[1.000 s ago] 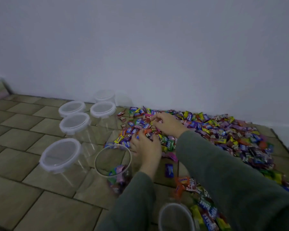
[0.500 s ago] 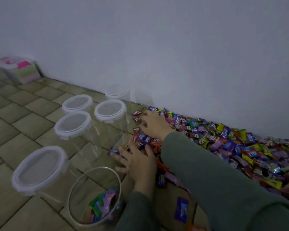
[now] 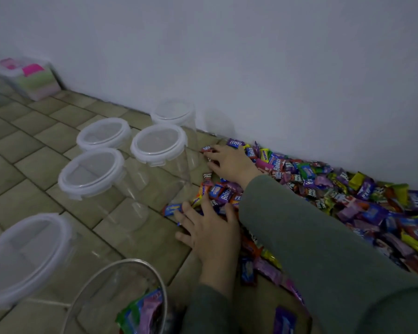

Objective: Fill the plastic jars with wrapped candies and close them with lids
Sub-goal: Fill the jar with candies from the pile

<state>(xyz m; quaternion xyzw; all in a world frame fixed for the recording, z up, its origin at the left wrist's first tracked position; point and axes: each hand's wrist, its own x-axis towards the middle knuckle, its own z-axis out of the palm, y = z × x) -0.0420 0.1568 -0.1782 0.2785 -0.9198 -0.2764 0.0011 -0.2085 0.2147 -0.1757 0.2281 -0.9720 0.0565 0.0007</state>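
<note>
A long heap of wrapped candies (image 3: 348, 196) lies on the tiled floor along the wall. My right hand (image 3: 231, 162) rests flat on the heap's far left end, fingers spread toward the jars. My left hand (image 3: 209, 229) lies flat with straight fingers on the near edge of the heap, touching candies. An open clear jar (image 3: 121, 297) with a few candies inside stands at the bottom, left of my left arm. Several empty clear jars with white lids stand to the left, the nearest lidded jar (image 3: 24, 256) beside the open one, another lidded jar (image 3: 158, 143) near my right hand.
A clear box with pink and green contents (image 3: 32, 78) sits against the wall at far left. The white wall (image 3: 251, 68) runs close behind the candies. Bare floor tiles (image 3: 22, 145) stretch left of the jars.
The view has swung left and closer. Both hands have slid leftward over the candies toward the jars, staying flat on the heap.
</note>
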